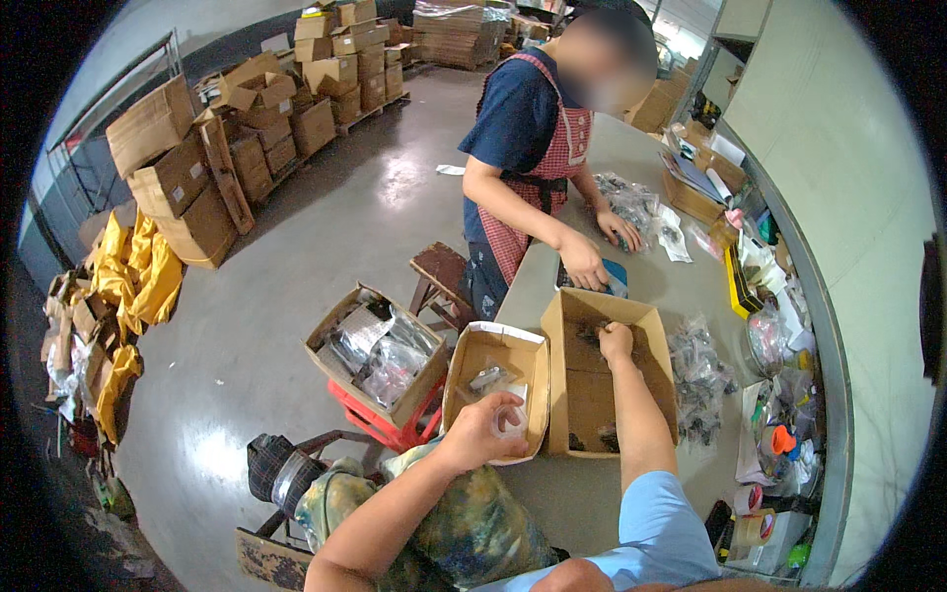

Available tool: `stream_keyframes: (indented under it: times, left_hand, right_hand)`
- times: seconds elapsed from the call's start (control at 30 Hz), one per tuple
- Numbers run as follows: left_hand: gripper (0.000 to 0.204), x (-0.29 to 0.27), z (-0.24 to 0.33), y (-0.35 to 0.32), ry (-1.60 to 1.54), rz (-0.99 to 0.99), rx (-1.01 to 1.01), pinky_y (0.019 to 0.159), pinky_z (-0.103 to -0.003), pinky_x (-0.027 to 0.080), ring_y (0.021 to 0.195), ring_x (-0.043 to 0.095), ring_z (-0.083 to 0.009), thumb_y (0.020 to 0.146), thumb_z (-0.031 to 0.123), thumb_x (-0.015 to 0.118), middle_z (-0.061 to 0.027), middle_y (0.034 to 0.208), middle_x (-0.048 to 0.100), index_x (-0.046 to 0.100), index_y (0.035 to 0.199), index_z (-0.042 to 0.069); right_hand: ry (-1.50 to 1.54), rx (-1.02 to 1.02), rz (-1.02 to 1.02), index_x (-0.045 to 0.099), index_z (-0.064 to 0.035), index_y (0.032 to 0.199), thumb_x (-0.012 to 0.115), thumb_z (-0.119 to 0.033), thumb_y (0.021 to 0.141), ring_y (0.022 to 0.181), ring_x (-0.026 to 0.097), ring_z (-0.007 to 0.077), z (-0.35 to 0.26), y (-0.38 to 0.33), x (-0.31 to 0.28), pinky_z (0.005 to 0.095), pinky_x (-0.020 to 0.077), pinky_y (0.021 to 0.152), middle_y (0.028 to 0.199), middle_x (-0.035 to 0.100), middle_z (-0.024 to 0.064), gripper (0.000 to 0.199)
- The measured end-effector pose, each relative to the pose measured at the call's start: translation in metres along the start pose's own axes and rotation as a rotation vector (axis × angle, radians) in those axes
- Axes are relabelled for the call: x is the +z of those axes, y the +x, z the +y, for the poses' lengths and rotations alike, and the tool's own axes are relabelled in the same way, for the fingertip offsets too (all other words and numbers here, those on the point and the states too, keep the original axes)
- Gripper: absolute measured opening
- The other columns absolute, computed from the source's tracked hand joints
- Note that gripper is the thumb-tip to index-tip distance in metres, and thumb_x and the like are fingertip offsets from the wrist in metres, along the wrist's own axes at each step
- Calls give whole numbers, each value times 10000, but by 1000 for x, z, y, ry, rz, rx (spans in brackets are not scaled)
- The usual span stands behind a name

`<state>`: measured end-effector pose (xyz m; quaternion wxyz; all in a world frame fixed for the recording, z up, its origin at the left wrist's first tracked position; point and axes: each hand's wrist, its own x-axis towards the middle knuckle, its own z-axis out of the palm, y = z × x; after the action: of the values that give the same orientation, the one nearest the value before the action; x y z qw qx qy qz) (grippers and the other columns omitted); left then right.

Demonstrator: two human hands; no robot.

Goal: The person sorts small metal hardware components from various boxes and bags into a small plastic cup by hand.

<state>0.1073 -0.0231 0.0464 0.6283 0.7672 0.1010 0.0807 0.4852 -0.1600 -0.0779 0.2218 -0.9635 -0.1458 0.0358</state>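
The dark pieces (589, 333) you're after lie inside the deep carton (592, 390), a cluster toward 12 o'clock, others at 6. Your right hand (617, 342) reaches into the far cluster, fingers curled downward (whether they grip anything, I cannot tell). At 8 o'clock from the carton, your left hand (478, 431) grips a clear plastic item (510, 420) over the shallow box (472, 357). You seem to be at the picking step; next probably calls for a secure pinch and a lift clear of the walls. Clear bags (700, 380) lie on the worktop (538, 271) at 3 o'clock.
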Motion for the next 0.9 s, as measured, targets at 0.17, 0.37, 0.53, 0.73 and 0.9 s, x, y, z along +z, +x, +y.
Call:
stream_keyframes:
  times: [0.17, 0.37, 0.53, 0.73, 0.9]
  left_hand:
    - [401, 1, -9, 0, -335, -18, -38, 737, -250, 469, 793, 564, -95, 680, 93, 785, -15, 861, 607, 553, 999, 21]
    - [459, 0, -6, -5, -619, -118, -97, 717, -232, 458, 796, 553, -100, 691, 53, 777, -8, 878, 584, 524, 1073, 20]
    - [503, -4, 2, -11, -759, -268, -99, 758, -245, 452, 858, 542, -94, 687, 46, 779, 1, 945, 569, 523, 1120, 40]
    - [457, 1, 5, -23, -761, -307, 3, 756, -244, 444, 873, 531, -85, 759, 94, 739, 11, 940, 558, 503, 1146, 42]
    - [460, 2, 4, -22, -860, -358, -23, 709, -245, 438, 818, 521, -95, 749, 136, 755, 10, 893, 555, 507, 1129, 57]
  right_hand:
    - [162, -201, -8, 437, -29, 810, 598, -158, 869, 641, 516, 240, -38, -52, -35, 385, 441, 594, 672, 508, 108, 214]
    - [833, -577, -456, 464, -51, 875, 571, -66, 877, 630, 503, 94, -125, -178, -123, 226, 418, 550, 737, 552, 10, 108]
    - [331, -1062, -705, 600, -31, 985, 606, -54, 803, 863, 634, 238, -174, -234, -160, 340, 499, 745, 936, 635, 113, 183]
    - [82, -1193, -771, 643, -23, 943, 616, -124, 806, 860, 611, 277, -200, -252, -173, 349, 492, 763, 890, 614, 115, 173]
    - [977, -674, -781, 553, -28, 1037, 576, -28, 767, 756, 513, 168, -200, -248, -161, 281, 440, 685, 923, 511, 52, 271]
